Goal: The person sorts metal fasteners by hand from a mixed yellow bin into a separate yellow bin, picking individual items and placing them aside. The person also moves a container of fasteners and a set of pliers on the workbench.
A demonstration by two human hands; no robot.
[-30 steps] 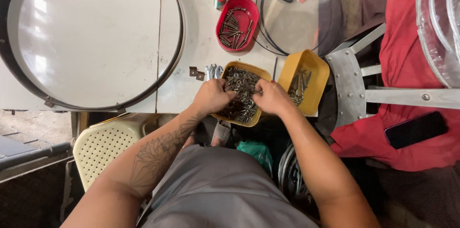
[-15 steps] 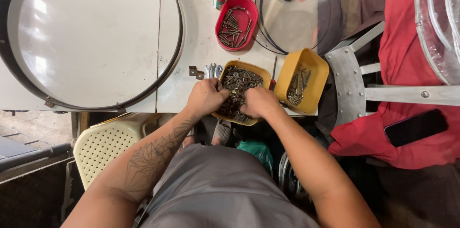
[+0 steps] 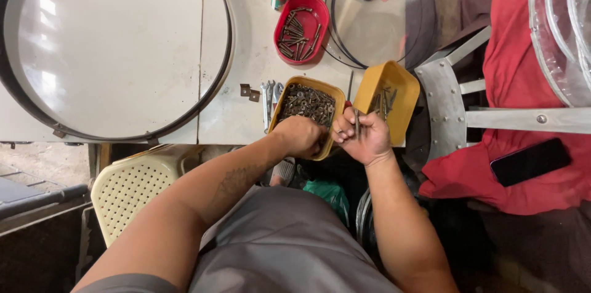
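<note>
Resting at the near edge of the table [image 3: 240,120], a yellow tray [image 3: 289,99] full of small dark screws is reached into by the left hand [image 3: 300,136], whose fingers are curled shut down among the screws; what they grip cannot be told. A long screw [image 3: 357,122] is pinched upright by the closed fingers of the right hand [image 3: 363,139], just beside a second, tilted yellow tray [image 3: 388,93]. A red tray [image 3: 301,27] of screws lies farther back.
</note>
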